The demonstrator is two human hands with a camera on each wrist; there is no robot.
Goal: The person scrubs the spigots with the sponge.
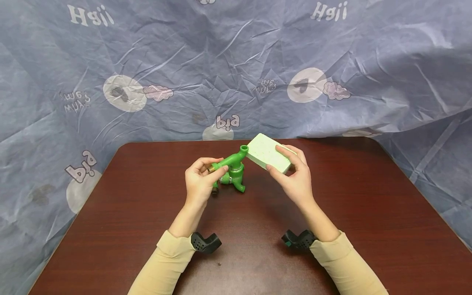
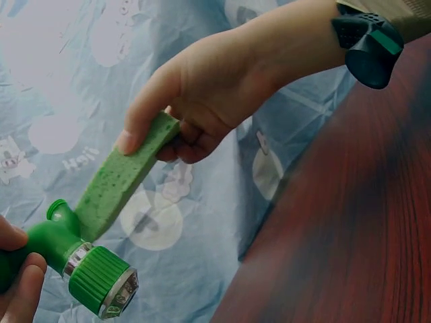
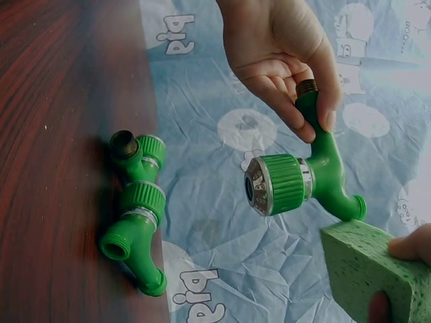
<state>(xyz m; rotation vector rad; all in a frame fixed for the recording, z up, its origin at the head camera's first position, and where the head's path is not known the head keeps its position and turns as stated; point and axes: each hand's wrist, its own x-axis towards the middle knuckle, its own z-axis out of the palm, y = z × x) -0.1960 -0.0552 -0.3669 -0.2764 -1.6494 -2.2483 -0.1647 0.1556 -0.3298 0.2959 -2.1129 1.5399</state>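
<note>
My left hand pinches a green plastic tap near its brass threaded end, lifted above the table. The tap's ribbed knob with a silvery cap points to the side. Between the thumb and fingers of my right hand is a pale green rectangular sponge, pitted with small pores. One end of the sponge meets the tap's spout, or lies very close to it; contact is hard to confirm.
More green taps lie on the dark red-brown wooden table, just below the raised tap. A wrinkled blue-grey printed cloth hangs behind the table. Black wrist cameras sit at both cuffs.
</note>
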